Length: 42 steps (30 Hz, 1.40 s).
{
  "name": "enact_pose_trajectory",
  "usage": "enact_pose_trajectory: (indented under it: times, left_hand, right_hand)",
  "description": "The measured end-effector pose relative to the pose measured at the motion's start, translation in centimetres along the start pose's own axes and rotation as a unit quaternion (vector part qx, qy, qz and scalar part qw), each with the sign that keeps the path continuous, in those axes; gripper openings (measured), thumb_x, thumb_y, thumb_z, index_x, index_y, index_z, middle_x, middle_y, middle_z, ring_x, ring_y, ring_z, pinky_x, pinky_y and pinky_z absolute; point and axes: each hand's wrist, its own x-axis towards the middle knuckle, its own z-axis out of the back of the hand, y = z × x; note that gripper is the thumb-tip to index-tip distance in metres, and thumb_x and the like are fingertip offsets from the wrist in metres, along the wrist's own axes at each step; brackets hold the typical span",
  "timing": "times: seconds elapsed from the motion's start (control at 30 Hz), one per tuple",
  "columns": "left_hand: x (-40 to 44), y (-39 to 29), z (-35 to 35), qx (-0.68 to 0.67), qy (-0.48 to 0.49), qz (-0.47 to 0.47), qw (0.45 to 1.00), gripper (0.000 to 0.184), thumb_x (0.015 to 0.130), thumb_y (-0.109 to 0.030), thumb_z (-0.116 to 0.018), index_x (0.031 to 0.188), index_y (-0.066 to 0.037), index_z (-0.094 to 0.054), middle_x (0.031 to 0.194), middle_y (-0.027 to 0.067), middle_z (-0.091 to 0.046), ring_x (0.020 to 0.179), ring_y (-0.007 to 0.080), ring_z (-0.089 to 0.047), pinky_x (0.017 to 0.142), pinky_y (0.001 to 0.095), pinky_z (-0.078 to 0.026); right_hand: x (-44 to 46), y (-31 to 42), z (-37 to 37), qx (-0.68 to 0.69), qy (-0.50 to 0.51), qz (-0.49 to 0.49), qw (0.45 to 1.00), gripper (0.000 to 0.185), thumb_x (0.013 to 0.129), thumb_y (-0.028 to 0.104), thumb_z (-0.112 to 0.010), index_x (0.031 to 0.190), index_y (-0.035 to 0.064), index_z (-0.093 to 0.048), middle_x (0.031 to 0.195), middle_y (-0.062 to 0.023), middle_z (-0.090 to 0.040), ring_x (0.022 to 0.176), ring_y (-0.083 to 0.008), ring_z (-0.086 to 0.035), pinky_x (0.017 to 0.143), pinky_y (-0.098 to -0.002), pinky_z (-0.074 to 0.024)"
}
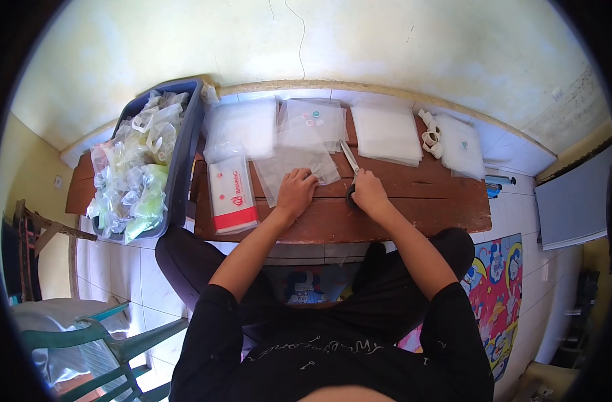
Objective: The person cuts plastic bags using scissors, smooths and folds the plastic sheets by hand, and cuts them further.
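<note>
On the brown wooden table, my left hand (297,192) rests with curled fingers on the lower edge of a clear plastic bag (286,167). My right hand (371,191) grips the dark handle of a pair of scissors (349,156), whose blades point up and away toward the wall. To the left of my left hand lies a white and red printed packet (232,194). Behind the hands are stacks of clear plastic bags (386,132), and another plastic sheet (326,114) carries small round stickers.
At the left stands a dark tub (191,127) filled with plastic bags. A rolled whitish strip (431,136) lies near the bag stack (460,144) at the right. A green chair (128,345) is at the lower left, a colourful mat (497,295) at the right.
</note>
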Motion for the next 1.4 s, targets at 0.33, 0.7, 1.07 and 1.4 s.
enact_pose_trajectory:
  times: [0.33,0.7,1.07,1.4]
  left_hand:
    - [1.2,-2.8,1.9,-0.064,-0.105,0.027,0.992,0.008,0.084,-0.010,-0.065,0.089,-0.005,-0.062,0.095,0.0088,-0.061,0.088,0.0295,-0.060,0.077,0.0401,-0.047]
    - [1.4,-6.6,1.8,-0.280,-0.041,0.104,0.953,0.010,0.087,-0.014,-0.066,0.092,-0.005,-0.065,0.087,0.0121,-0.063,0.074,0.0282,-0.062,0.064,0.0372,-0.049]
    - [1.9,0.5,1.6,-0.499,-0.099,0.327,0.796,0.059,0.089,-0.033,-0.070,0.132,0.001,-0.048,0.127,0.0181,-0.056,0.118,0.0229,-0.053,0.095,0.0363,-0.045]
    - [3.6,-0.9,2.1,-0.598,-0.050,0.388,0.699,0.018,0.092,-0.018,-0.065,0.104,-0.004,-0.065,0.081,0.0019,-0.064,0.071,0.0121,-0.065,0.057,0.0237,-0.049]
  right_hand:
    - [0.4,2.8,4.4,0.214,-0.095,0.043,0.971,0.038,0.084,0.025,-0.071,0.101,-0.0070,-0.059,0.094,-0.0224,-0.066,0.087,-0.0379,-0.066,0.077,-0.0401,-0.0552]
    - [2.8,0.6,0.0,0.704,0.050,-0.069,0.705,0.023,0.093,0.019,-0.057,0.101,-0.0029,-0.061,0.090,-0.0062,-0.067,0.072,-0.0130,-0.064,0.060,-0.0243,-0.0519]
    - [2.2,0.6,7.5,0.797,0.193,0.033,0.571,0.031,0.095,0.019,-0.043,0.111,-0.0051,-0.052,0.122,-0.0297,-0.058,0.108,-0.0397,-0.062,0.093,-0.0483,-0.0516]
    - [3.3,-1.3,8.2,0.743,0.116,-0.063,0.656,0.015,0.096,0.014,-0.051,0.104,0.0010,-0.052,0.107,-0.0214,-0.064,0.093,-0.0328,-0.068,0.081,-0.0399,-0.0573]
